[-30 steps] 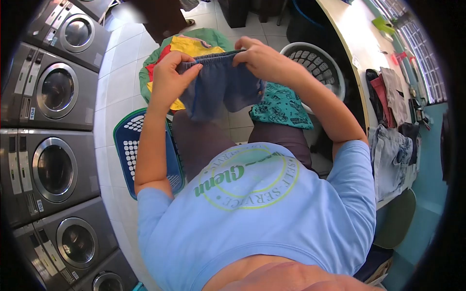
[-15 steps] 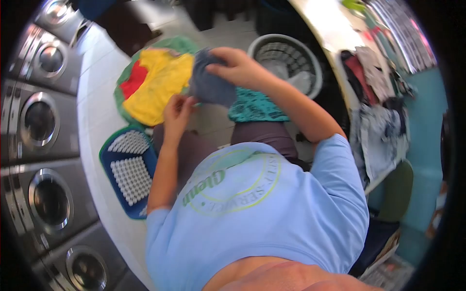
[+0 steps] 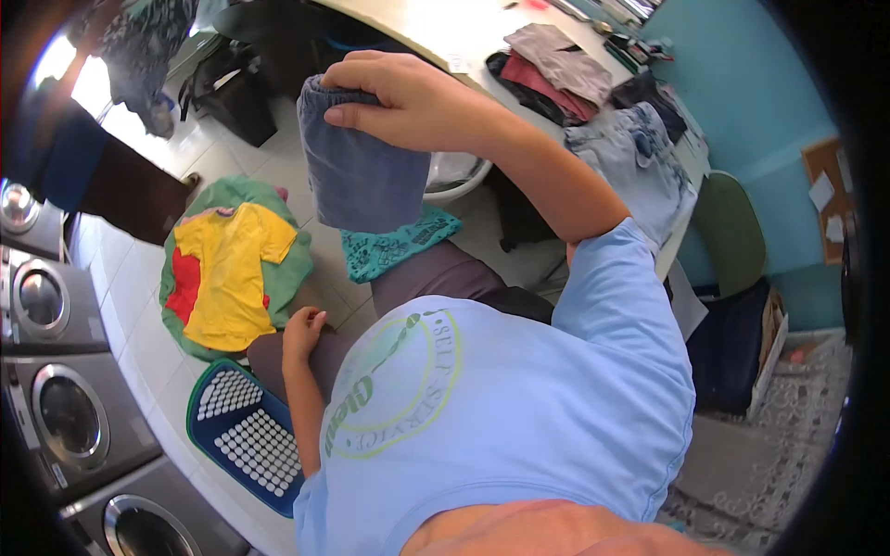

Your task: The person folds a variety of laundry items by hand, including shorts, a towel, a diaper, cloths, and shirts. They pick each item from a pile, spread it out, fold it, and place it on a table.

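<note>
My right hand [image 3: 399, 97] grips the top edge of a folded blue-grey denim garment [image 3: 362, 176], raised in front of me. Below it, a teal printed cloth [image 3: 399, 246] lies over my right thigh. My left hand [image 3: 304, 332] is low by my left leg, fingers loosely bent and nothing visible in them. Beyond that hand, a yellow T-shirt [image 3: 236, 269] and a red cloth [image 3: 184, 287] rest on a spread green cloth [image 3: 306, 255]. A blue basket [image 3: 206, 435] with white-looking perforated walls stands beside my left arm.
Front-loading machines [image 3: 69, 412] line the left side. A pale table [image 3: 417, 26] at the right carries folded clothes [image 3: 561, 69] and denim [image 3: 630, 153]. Partly hidden behind the garment is a light laundry basket [image 3: 461, 185]. A green chair [image 3: 731, 227] stands at right.
My right hand has raised the denim garment and swung it toward the table as my view turned right. My left hand has come away from the garment and dropped toward my leg.
</note>
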`<control>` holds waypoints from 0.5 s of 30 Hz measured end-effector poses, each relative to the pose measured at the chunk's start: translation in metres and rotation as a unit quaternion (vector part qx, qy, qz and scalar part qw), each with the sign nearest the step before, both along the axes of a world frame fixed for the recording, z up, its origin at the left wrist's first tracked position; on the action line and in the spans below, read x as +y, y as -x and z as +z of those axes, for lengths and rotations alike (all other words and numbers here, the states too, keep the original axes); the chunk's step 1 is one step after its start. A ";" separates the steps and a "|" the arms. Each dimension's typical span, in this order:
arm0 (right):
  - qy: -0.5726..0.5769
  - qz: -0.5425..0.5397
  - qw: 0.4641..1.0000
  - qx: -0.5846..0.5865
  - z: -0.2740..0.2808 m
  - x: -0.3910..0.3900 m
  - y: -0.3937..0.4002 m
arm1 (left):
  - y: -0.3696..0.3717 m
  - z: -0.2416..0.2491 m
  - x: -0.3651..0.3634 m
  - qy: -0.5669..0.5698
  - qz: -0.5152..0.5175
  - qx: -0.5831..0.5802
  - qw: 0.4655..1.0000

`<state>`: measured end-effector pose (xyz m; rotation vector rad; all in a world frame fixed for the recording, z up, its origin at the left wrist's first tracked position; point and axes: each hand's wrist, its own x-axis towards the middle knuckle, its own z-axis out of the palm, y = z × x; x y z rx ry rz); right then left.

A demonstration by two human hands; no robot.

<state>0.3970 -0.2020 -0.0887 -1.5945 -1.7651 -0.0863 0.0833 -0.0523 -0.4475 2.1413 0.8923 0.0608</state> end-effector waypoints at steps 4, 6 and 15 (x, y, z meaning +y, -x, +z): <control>0.037 -0.081 0.996 0.011 0.016 -0.030 -0.015 | -0.002 0.009 0.000 0.011 -0.006 -0.002 1.000; 0.046 -0.129 0.991 0.006 0.021 -0.040 -0.023 | -0.001 0.002 0.002 0.023 -0.005 -0.008 1.000; 0.121 -0.169 0.977 0.042 0.023 -0.062 -0.031 | 0.003 -0.002 0.006 0.033 -0.001 -0.040 0.999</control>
